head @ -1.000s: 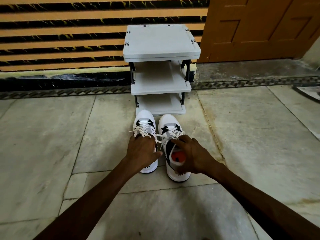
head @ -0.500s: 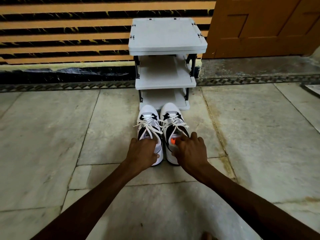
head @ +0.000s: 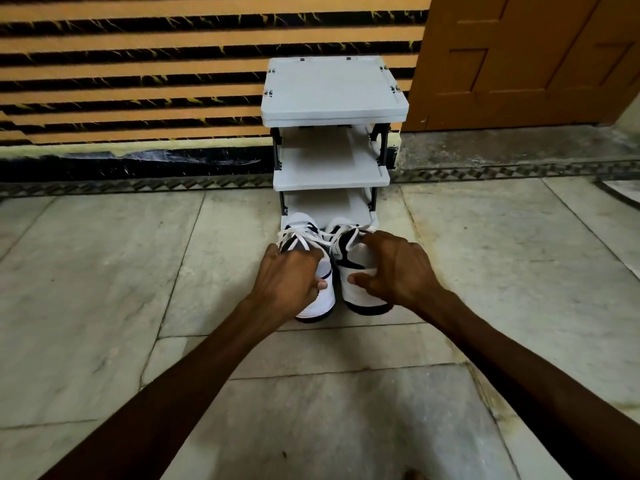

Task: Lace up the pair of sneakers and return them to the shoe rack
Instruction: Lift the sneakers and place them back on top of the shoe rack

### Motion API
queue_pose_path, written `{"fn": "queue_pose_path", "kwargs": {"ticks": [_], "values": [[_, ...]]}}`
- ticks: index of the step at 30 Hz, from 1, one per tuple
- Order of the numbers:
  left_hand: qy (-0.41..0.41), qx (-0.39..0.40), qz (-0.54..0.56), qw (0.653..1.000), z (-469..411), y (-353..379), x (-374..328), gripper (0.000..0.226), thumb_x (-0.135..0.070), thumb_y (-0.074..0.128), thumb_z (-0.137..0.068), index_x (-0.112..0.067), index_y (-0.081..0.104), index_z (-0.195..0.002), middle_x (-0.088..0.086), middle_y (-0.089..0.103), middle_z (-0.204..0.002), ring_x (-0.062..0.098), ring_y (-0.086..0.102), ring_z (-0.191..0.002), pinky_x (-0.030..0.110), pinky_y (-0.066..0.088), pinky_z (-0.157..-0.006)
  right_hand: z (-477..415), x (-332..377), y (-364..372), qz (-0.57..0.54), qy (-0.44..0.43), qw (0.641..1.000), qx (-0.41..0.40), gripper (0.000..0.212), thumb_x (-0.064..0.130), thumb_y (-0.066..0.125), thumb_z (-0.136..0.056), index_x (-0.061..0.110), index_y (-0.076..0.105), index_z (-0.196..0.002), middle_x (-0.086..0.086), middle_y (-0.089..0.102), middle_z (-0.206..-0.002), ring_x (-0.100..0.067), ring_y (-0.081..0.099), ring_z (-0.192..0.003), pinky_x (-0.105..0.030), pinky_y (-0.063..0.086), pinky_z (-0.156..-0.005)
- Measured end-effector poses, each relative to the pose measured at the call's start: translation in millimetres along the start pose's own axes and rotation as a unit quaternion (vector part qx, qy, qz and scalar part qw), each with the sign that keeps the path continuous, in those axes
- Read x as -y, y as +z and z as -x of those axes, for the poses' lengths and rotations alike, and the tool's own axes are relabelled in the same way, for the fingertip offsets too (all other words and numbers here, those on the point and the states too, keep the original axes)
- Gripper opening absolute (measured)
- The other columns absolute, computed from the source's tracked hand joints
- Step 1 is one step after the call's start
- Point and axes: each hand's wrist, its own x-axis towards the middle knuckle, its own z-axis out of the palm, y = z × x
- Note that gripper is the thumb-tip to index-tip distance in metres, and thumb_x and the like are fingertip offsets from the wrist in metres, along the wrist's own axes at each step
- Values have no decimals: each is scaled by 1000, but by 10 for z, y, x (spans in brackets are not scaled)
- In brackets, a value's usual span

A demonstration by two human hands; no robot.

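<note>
Two white and black sneakers stand side by side on the floor, toes pointing at the grey shoe rack (head: pixel 332 174). Their toes reach the front edge of the rack's lowest shelf (head: pixel 329 207). My left hand (head: pixel 287 275) grips the heel end of the left sneaker (head: pixel 323 299). My right hand (head: pixel 394 268) grips the heel and collar of the right sneaker (head: pixel 356 265). White laces cross the tops of both shoes, with loose loops showing on the left one. The hands hide the shoe openings.
The rack has three grey shelves and stands against a wall with orange and black stripes (head: pixel 138 81). An orange wooden door (head: pixel 526 57) is to the right of it. Marble floor slabs (head: pixel 104 271) spread out on both sides.
Both sneakers have slid forward toward the rack, and their toes now meet the lowest shelf. My hands have closed around the heels. The orange insole of the right shoe is now hidden.
</note>
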Motion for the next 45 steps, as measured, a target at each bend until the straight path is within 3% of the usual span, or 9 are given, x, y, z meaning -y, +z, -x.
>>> {"fn": "queue_pose_path", "kwargs": {"ticks": [5,10,13,16,21,28,32,41,45], "values": [[15,-8,-10,1000,-68,-577,-91,22,-38,55,-89,-24,55,-107,0,67,-111,25,60,-107,39,31,-94,31,179,-467,42,-49,998,10,80,46,82,-62,22,49,-131,2,58,-131,-26,59,-113,-34,45,-85],[40,-43,-12,998,42,-1204,-131,23,-41,55,-90,-26,56,-108,-1,69,-105,24,61,-105,34,29,-83,167,385,-900,69,-84,992,-63,68,50,81,-59,24,57,-117,4,64,-117,-26,62,-102,-31,38,-69],[45,-90,-6,995,151,-1494,-169,14,-41,53,-90,-28,51,-96,-3,67,-92,22,60,-93,32,25,-78,229,495,-1117,83,-96,987,-102,70,51,81,-57,25,58,-117,5,65,-118,-27,63,-103,-30,42,-69],[53,-152,-8,987,244,-1664,-204,15,-35,52,-89,-30,39,-82,-10,42,-67,17,47,-69,32,24,-75,282,600,-1331,76,-99,983,-134,76,51,84,-55,24,59,-122,3,66,-123,-29,65,-103,-38,54,-78],[39,-202,-31,978,206,-1845,-191,11,-26,56,-83,-29,45,-81,-14,28,-55,6,23,-51,31,20,-72,241,699,-1589,52,-95,982,-156,72,52,84,-55,25,60,-118,4,67,-116,-28,64,-102,-40,52,-82],[33,-211,-51,976,81,-1985,-102,16,-28,56,-82,-31,41,-80,-12,29,-52,6,23,-47,31,22,-72,184,743,-1772,42,-114,979,-166,65,57,81,-58,29,61,-113,8,68,-109,-23,63,-97,-35,49,-77],[29,-212,-68,975,-30,-2071,-99,15,-34,54,-86,-30,41,-82,-7,40,-63,18,32,-62,32,23,-73,125,774,-1855,40,-114,977,-174,66,60,79,-58,32,60,-114,10,67,-110,-22,62,-99,-31,38,-74],[21,-211,-60,975,-152,-2140,-50,7,-34,51,-89,-29,50,-93,-9,46,-67,19,46,-70,30,22,-76,141,818,-1979,59,-127,975,-175,67,59,80,-59,34,58,-116,13,66,-110,-20,62,-98,-30,34,-72],[14,-231,-72,970,-324,-2160,3,15,-35,54,-88,-29,41,-83,-11,34,-55,9,31,-58,30,22,-76,-17,814,-2001,62,-123,972,-191,66,57,81,-59,34,59,-116,13,66,-112,-21,61,-101,-30,37,-75]]}}
